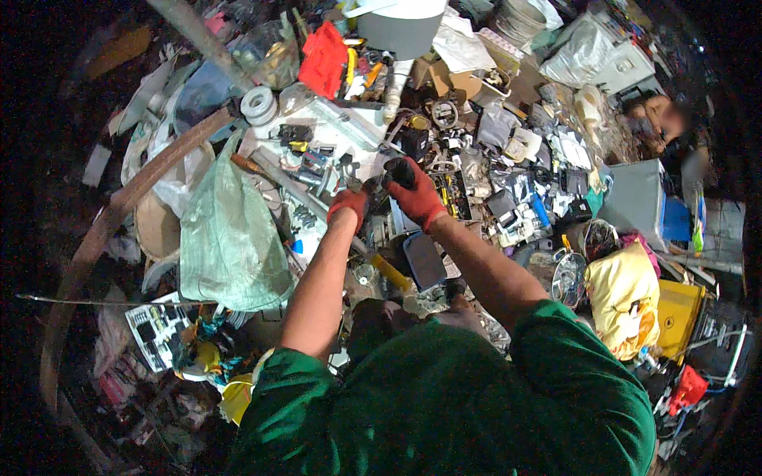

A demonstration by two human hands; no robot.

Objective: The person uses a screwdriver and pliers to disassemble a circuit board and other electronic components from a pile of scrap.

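Note:
Both my hands wear red gloves with dark fingers and are close together over a spread of scrap parts. My left hand [350, 206] is closed, its fingertips turned toward the other hand. Just to its right, my right hand [414, 193] has its fingers curled in. Whatever is pinched between them is small and dark, and I cannot make it out. Left of the hands, small electronic parts [317, 165] lie on a white board [335, 119]. A long grey metal bar [295, 189] runs slantwise toward my left hand. Below the right hand lies a dark flat tray-like piece [425, 260].
A heap of mixed scrap [516, 208] spreads to the right. A pale green sack [230, 230] stands at left, beside a curved wooden pole [131, 190]. A grey bucket [402, 33] and red plastic piece [324, 59] are at the back. A yellow bag [623, 301] sits at right.

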